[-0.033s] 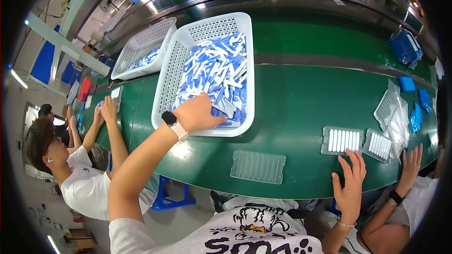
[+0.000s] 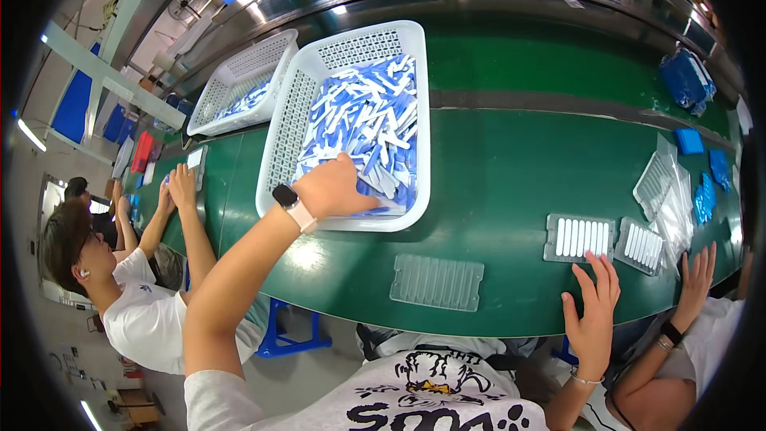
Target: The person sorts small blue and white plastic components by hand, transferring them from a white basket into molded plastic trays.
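A white plastic basket (image 2: pixel 421 168) holds a heap of narrow blue-and-white sticks (image 2: pixel 371 112). My left hand (image 2: pixel 331 187) reaches over its near rim into the heap, thumb pointing right; the other fingers bend down out of sight, so what they grip is hidden. At the right, my right hand (image 2: pixel 594 303) is open, fingers apart, with fingertips at the near edge of a clear slotted tray (image 2: pixel 550 249) filled with a row of white sticks (image 2: pixel 576 238). Between my hands lies a clear slotted tray (image 2: pixel 436 282) with no sticks in its slots.
A second filled tray (image 2: pixel 641 247) sits beside clear plastic bags (image 2: pixel 677 207) and blue packets (image 2: pixel 704 199). Another white basket (image 2: pixel 239 84) stands behind left. A co-worker's hand (image 2: pixel 699 275) rests at the right edge; another person (image 2: pixel 128 295) works at the left.
My left hand has shifted very slightly left within the basket. The basket has moved a touch left too; my right hand stays put.
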### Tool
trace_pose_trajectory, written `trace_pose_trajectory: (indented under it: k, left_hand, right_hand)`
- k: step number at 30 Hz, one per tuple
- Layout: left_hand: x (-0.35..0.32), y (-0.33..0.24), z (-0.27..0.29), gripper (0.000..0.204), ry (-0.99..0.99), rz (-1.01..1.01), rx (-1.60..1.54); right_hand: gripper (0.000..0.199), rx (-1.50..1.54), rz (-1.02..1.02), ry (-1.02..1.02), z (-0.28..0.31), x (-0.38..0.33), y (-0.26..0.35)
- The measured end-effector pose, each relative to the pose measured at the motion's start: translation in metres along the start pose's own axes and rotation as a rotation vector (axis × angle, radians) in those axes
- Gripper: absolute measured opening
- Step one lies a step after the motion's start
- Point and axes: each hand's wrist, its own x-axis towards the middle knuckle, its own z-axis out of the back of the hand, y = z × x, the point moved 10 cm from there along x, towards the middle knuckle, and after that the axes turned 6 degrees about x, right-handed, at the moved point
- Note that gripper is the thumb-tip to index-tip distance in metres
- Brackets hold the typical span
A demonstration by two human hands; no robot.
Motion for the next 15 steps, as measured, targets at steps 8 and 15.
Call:
trace_pose_trajectory:
  k: [8,15]
  left_hand:
    - [0.046,0.028,-0.029,0.066,-0.056,0.063,0.044]
    - [0.039,0.058,-0.028,0.044,-0.180,-0.005,-0.376]
  right_hand:
    - [0.034,-0.008,-0.002,0.009,-0.002,0.000,0.002]
    - [0.034,0.006,-0.002,0.007,-0.001,0.000,0.000]
